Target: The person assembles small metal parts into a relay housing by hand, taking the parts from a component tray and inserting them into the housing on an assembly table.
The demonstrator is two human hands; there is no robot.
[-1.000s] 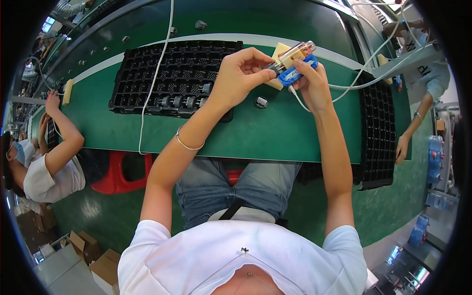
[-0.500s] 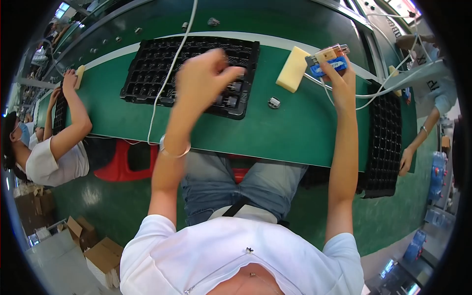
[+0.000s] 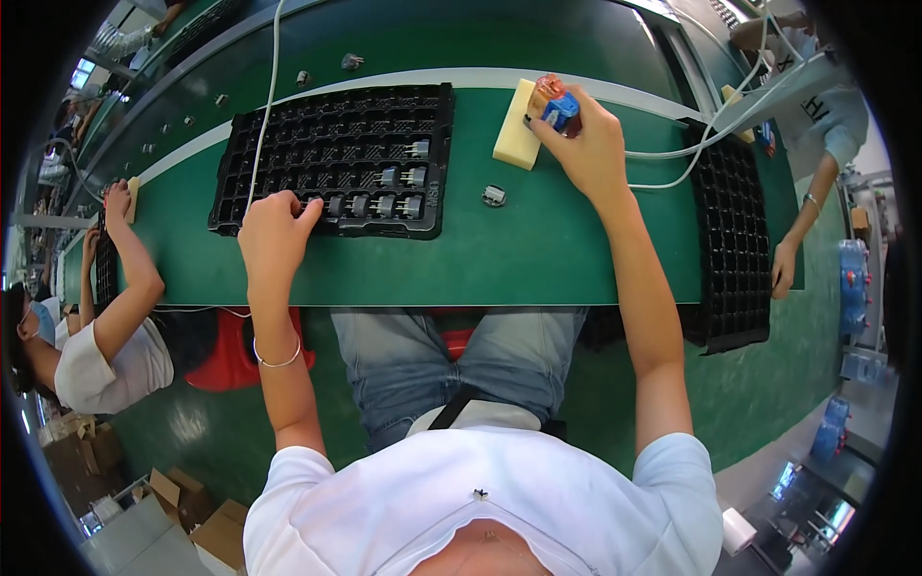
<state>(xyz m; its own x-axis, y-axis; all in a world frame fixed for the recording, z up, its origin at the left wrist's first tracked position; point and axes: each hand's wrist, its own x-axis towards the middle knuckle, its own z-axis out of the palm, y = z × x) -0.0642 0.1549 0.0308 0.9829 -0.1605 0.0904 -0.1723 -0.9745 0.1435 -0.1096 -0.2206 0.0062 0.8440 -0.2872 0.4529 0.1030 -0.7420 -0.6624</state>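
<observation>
My left hand [image 3: 273,235] is closed at the near edge of a black compartment tray [image 3: 437,158], fingertips down at a cell of the front row. Whatever they pinch is hidden. Several small grey-and-black cylindrical parts [image 3: 384,205] sit in cells at the tray's right and along its near row. My right hand [image 3: 594,149] grips a small blue tool [image 3: 559,113] with an orange end, held over a yellow sponge block [image 3: 519,134]. One loose grey part [image 3: 494,195] lies on the green tabletop [image 3: 499,259] between the hands.
A white cable [image 3: 264,115] crosses the tray; other white tubes [image 3: 663,154] run right of my right hand. Another black tray [image 3: 732,230] overhangs the table's right edge. Small parts [image 3: 351,61] lie beyond the pale strip. Co-workers sit left [image 3: 115,326] and right [image 3: 807,211].
My left hand has come down from above the tray's right part to its near edge, further left. The blue tool in my right hand has turned and moved left, over the sponge. The view has shifted.
</observation>
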